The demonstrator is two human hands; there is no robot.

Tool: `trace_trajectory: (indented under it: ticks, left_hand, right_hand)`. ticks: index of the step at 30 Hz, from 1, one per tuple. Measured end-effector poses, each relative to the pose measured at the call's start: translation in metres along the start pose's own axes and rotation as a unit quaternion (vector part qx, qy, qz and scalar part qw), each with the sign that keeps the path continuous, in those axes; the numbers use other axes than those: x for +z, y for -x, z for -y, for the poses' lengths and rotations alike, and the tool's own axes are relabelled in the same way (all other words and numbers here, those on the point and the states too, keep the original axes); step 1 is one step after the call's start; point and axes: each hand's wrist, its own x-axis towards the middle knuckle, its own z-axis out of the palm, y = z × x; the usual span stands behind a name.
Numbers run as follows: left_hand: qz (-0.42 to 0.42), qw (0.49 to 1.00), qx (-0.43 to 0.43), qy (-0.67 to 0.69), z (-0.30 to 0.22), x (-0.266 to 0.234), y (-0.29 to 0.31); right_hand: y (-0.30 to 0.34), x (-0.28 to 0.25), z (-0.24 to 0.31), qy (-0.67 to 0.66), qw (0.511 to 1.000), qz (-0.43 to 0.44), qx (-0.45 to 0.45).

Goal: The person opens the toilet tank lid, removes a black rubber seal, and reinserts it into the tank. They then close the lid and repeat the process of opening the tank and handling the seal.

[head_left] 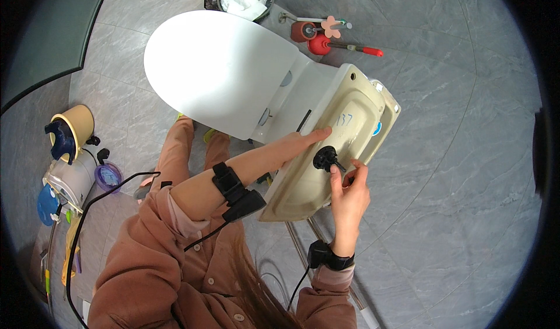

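A cream-coloured toilet tank lid (303, 195), hollow underside up, stands tilted on the tank end of a white toilet (204, 60). A black flush-button fitting (324, 157) with short rods sticks out of its middle. My left hand (304, 139) is closed over the lid's near long edge, thumb lying on the underside; its other fingers are hidden. With bent fingers and thumb, my right hand (352, 190) pinches at the rod end of the fitting. Something dark shows between those fingers, partly hidden. Handwritten blue marks and a round blue sticker (377, 129) are on the lid.
A lined waste bin (244, 1), a toilet brush holder (303, 31) and a red-handled plunger (344, 46) stand behind the toilet. Metal rails (315, 230) run below the lid. At left are a yellow bucket (81, 122), a purple basin (108, 176) and cleaning tools.
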Motion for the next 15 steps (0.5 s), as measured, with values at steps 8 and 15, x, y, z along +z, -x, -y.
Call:
trace_trajectory:
  ticks: [8,15]
  left_hand:
    - [-0.017,1.0,-0.001,-0.011,0.0017,0.0016,-0.0024]
    - [-0.008,1.0,-0.012,0.003,-0.0012,0.0009,-0.0007]
  right_hand:
    - [0.0013,0.0058,-0.0055,-0.017,0.999,-0.034,-0.035]
    - [0.0009,-0.0009,-0.0002,0.028,0.999,-0.023,-0.034]
